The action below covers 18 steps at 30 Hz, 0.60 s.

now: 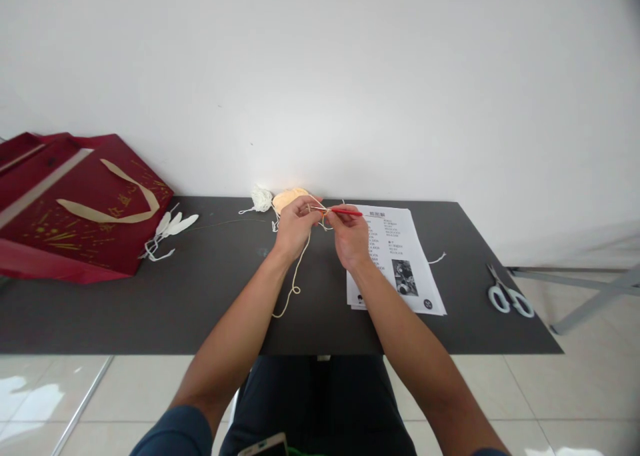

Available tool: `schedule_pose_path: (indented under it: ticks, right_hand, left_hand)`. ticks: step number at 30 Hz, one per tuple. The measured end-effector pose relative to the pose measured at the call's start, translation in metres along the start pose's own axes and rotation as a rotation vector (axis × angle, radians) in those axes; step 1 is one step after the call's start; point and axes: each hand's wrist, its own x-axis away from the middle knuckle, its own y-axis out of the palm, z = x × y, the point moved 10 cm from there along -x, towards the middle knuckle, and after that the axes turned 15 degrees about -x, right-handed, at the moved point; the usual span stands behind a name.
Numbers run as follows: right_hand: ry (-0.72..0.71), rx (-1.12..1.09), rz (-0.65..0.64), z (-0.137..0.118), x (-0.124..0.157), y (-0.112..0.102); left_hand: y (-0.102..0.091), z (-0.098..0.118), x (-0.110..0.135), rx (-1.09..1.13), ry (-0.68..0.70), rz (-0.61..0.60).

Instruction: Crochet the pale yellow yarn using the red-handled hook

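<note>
My right hand [351,235] is closed on a crochet hook [347,211] with a red handle, its thin shaft pointing left. Close beside it, my left hand [296,224] pinches a cream yarn strand and a small bit of yarn work at the hook's tip; the piece is mostly hidden by the fingers. From the left hand a loose cream yarn tail [296,288] runs down over the dark table [225,296], with a small loop in it. Behind my left hand lies a pale orange yarn ball [286,199], with a white yarn ball [261,199] to its left.
Printed sheets [425,269] lie under and right of my right hand. White-handled scissors [510,296] rest near the table's right edge. At the left are a red gift bag [100,209] and several white crocheted pieces [175,225]. A white wall [320,96] stands behind.
</note>
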Motion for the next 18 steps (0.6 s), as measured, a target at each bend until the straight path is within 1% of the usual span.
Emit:
schedule_pose_path:
  ticks: [4,7,12,18]
  right_hand:
    - [0.049,-0.03,-0.015,0.006,0.0,0.001]
    - [0.047,-0.044,-0.021,0.006,-0.001,0.0]
    - [0.054,-0.058,-0.043,0.006,-0.004,0.001]
    - [0.054,-0.044,-0.057,0.004,-0.002,0.004]
  left_hand:
    - [-0.002,-0.007,-0.001,0.098,-0.058,0.042]
    - [-0.003,-0.011,0.0,0.127,-0.106,0.055]
    - [0.003,-0.011,0.002,0.165,-0.148,-0.03]
    - [0.003,0.0,0.004,0.129,-0.14,-0.124]
